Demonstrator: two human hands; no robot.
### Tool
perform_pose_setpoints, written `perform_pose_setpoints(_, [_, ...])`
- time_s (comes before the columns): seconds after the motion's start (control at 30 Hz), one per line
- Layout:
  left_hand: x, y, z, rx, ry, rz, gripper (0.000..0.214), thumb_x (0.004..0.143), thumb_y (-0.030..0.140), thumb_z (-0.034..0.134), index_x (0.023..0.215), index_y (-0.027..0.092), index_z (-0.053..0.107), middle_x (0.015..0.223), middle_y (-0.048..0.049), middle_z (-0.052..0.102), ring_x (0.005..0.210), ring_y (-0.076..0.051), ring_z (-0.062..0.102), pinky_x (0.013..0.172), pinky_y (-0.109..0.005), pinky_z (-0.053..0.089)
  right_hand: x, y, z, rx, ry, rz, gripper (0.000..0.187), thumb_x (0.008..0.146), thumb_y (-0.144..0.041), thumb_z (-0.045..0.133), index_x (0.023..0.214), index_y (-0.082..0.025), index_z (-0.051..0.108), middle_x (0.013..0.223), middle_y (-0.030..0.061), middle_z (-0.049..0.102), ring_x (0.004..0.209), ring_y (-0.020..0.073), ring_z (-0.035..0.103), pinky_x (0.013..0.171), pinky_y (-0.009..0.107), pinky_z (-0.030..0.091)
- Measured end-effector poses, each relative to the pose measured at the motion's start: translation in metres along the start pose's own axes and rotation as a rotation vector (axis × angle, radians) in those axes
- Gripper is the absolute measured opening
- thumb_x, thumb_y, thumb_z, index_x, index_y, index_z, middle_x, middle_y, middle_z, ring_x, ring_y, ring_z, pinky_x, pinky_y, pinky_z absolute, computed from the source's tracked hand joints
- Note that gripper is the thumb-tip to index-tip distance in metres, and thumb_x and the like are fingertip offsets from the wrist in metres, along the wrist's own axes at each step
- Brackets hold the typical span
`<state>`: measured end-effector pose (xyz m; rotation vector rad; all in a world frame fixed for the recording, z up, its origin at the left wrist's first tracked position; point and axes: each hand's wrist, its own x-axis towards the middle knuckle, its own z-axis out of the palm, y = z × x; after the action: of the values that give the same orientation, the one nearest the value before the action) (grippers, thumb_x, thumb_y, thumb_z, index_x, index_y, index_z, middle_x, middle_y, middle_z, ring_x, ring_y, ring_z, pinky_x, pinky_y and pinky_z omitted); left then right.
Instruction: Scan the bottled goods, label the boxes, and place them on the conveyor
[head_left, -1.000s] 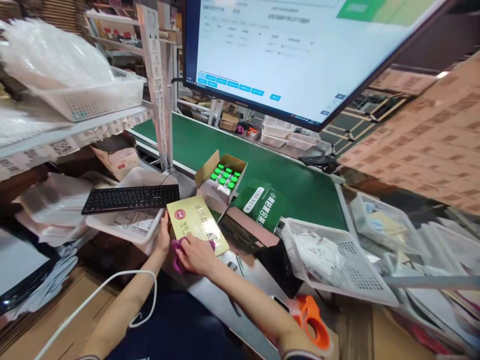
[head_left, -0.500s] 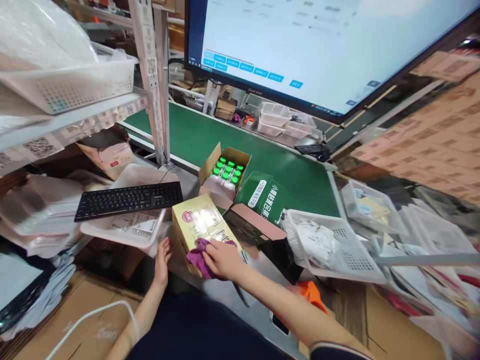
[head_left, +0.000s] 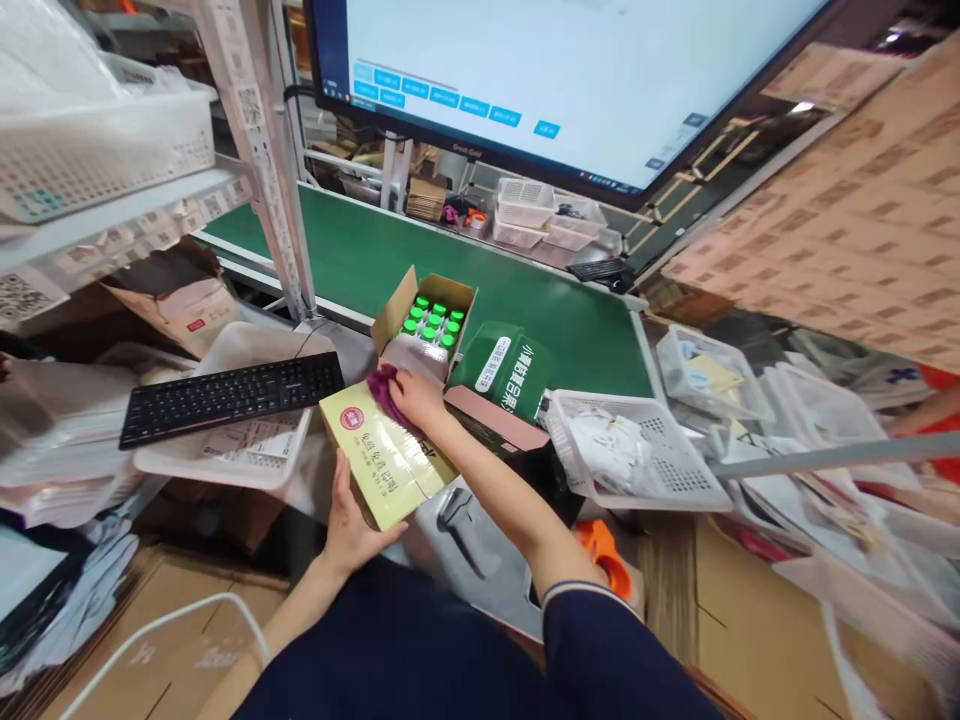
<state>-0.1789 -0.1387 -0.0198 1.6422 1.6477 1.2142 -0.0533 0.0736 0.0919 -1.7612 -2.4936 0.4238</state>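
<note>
A pale yellow carton (head_left: 386,470) with dark lettering and a round red mark lies tilted in front of me. My left hand (head_left: 352,525) grips its near left corner, fingers along the left side and thumb at the front edge. Bunched in my right hand (head_left: 415,398) is a purple cloth (head_left: 384,392), pressed on the carton's far part. Just beyond stands an open cardboard box (head_left: 394,312) with several green-capped bottles (head_left: 433,322) inside. To its right is a green carton (head_left: 517,375) with white print, its flap spread open.
A black keyboard (head_left: 229,400) rests across a white tray at left. On the right sits a white basket (head_left: 675,465) of white packets, with an orange tape dispenser (head_left: 604,555) nearer me. A large monitor (head_left: 480,155) hangs above the green conveyor belt (head_left: 345,245).
My left hand has come from beside the yellow carton to grip its corner. The carton has turned and tipped, showing another printed face. My right hand has moved the purple cloth toward the far edge.
</note>
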Motion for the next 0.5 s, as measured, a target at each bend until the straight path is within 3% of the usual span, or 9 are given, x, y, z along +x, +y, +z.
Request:
perform_pose_setpoints(0.13, [0.005,0.002,-0.013,-0.026,0.046,-0.005,0.143,0.061,0.046,0.095,0.167,0.028,0.0,0.175,-0.0219,0.015,0.158,-0.048,0.023,0.129,-0.066,0.027,-0.101,0.062,0.027,0.094,0.032,-0.03,0.044,0.102,-0.054,0.04,0.097,-0.022,0.07,0.1,0.0051,0.068,0.082,0.0174,0.061,0.073,0.029,0.044])
perform_pose_setpoints(0.27, [0.02,-0.012,-0.048,0.043,-0.074,0.072,0.142,0.064,0.048,0.093,0.167,0.031,-0.003,0.175,-0.0214,0.018,0.157,-0.046,0.027,0.127,-0.067,0.03,-0.183,0.136,0.063,0.188,0.077,0.365,0.05,0.102,-0.053,0.035,0.076,-0.02,0.063,0.076,0.0022,0.063,0.076,0.0173,0.059,0.071,0.028,0.044])
perform_pose_setpoints(0.33, [0.029,-0.02,-0.066,0.068,-0.172,0.101,0.14,0.065,0.049,0.092,0.168,0.033,-0.001,0.175,-0.0196,0.018,0.157,-0.045,0.028,0.128,-0.067,0.026,-0.217,0.165,0.079,0.138,0.076,0.558,0.049,0.102,-0.048,0.033,0.079,-0.018,0.065,0.078,0.0067,0.066,0.075,0.02,0.06,0.07,0.031,0.044])
perform_pose_setpoints(0.4, [0.033,-0.026,-0.075,0.077,-0.233,0.127,0.139,0.068,0.05,0.091,0.168,0.033,-0.004,0.176,-0.0185,0.012,0.159,-0.044,0.023,0.129,-0.066,0.021,-0.243,0.181,0.094,0.106,0.049,0.673,0.038,0.097,-0.041,0.045,0.083,-0.015,0.068,0.085,0.013,0.069,0.079,0.0234,0.062,0.071,0.034,0.045])
perform_pose_setpoints(0.5, [0.029,-0.025,-0.066,0.093,-0.234,0.126,0.131,0.077,0.05,0.084,0.167,0.03,-0.009,0.177,-0.0187,-0.008,0.162,-0.043,0.006,0.129,-0.069,0.015,-0.254,0.185,0.11,0.113,0.019,0.713,0.019,0.087,-0.027,0.062,0.092,-0.012,0.073,0.102,0.0194,0.072,0.097,0.0286,0.066,0.084,0.038,0.046])
